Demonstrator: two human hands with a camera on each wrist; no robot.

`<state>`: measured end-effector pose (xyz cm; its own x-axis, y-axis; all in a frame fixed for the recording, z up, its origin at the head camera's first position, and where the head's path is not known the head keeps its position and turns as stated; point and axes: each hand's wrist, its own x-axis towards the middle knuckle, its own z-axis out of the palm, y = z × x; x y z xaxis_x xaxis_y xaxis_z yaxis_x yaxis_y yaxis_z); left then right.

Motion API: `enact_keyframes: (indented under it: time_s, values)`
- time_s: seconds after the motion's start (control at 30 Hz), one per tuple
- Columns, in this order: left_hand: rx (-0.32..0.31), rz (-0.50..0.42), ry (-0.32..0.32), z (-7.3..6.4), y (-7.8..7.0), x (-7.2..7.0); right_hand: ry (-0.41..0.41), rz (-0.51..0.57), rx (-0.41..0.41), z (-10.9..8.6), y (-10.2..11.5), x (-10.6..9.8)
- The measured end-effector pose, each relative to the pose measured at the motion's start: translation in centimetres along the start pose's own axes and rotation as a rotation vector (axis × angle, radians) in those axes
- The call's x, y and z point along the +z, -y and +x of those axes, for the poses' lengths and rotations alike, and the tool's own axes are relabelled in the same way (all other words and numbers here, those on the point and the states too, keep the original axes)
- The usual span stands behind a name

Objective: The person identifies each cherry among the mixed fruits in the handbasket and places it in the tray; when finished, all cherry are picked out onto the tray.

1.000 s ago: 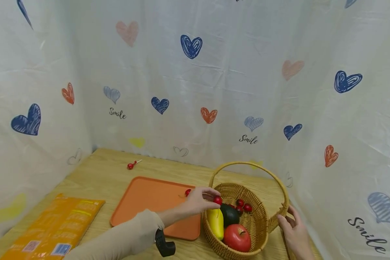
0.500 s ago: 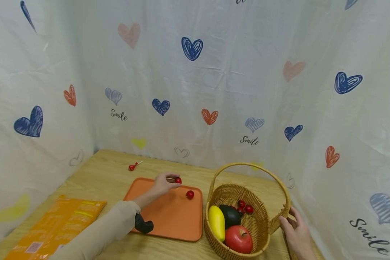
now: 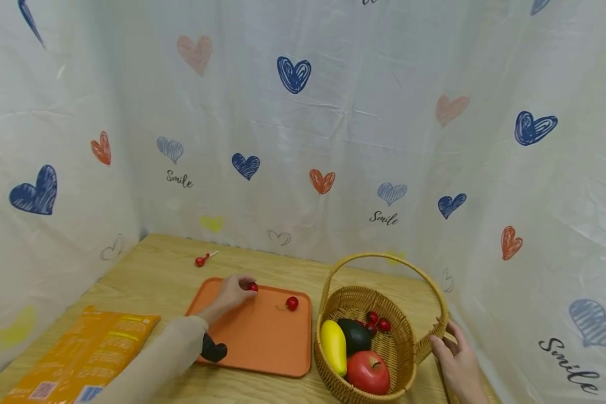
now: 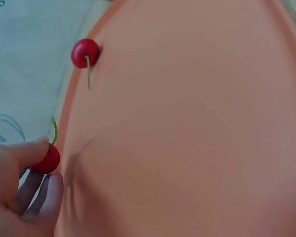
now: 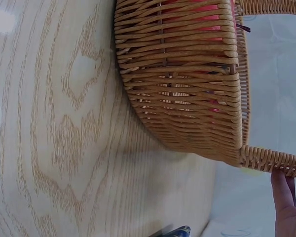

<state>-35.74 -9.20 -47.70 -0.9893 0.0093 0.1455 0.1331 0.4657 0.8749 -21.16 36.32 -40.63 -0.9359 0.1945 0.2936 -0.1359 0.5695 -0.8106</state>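
Over the far edge of the orange tray (image 3: 262, 348), my left hand (image 3: 234, 292) pinches a red cherry (image 4: 49, 160) with a green stem between thumb and fingers. Another cherry (image 3: 292, 303) lies on the tray to its right, with its stem showing. At the right stands a wicker basket (image 3: 409, 359). Inside it are a yellow mango-like fruit (image 3: 333, 348), a dark green avocado-like fruit (image 3: 354, 335), a red apple (image 3: 367, 372) and several cherries (image 3: 372, 322). My right hand (image 3: 457, 356) holds the base of the basket's arched handle (image 5: 271, 160) on its right side.
An orange plastic package (image 3: 81, 353) lies at the left front of the wooden table (image 3: 151, 275). A red lollipop (image 3: 200, 261) with a white stick rests behind the tray. A curtain (image 3: 283, 123) printed with hearts hangs around the table's back and sides.
My left hand has carried the pinched cherry left from above the basket to the tray's far edge, and has lowered slightly. My right hand has stayed on the basket handle.
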Motion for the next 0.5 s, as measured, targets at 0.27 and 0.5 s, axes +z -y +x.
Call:
enact_keyframes:
  time_s: [0.27, 0.5]
  values:
    - [-0.009, 0.114, 0.031, 0.1, 1.05, 0.26, -0.011, 0.023, -0.016, 0.05, -0.07, 0.11]
    - [0.004, 0.045, 0.033, -0.04, 0.29, 0.04, -0.014, 0.056, -0.014, -0.04, -0.18, 0.17]
